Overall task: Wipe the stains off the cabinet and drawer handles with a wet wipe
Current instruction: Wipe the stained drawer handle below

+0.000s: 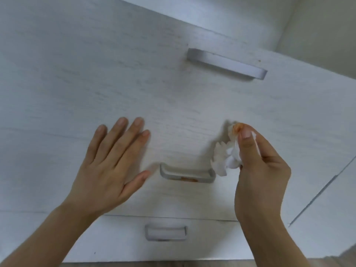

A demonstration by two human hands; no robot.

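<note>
right hand pinches the wet wipe right of centre; left hand lies flat, fingers straight. the middle handle keeps an orange stain underneath, and the soiled wipe could smear it.

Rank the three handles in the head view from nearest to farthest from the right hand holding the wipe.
Measured from the right hand, which grips the wet wipe:
1. Middle handle, just left of the wipe, with an orange stain on its lower edge.
2. Bottom handle, lower left, on the drawer below.
3. Top handle, well above the hand.
</note>
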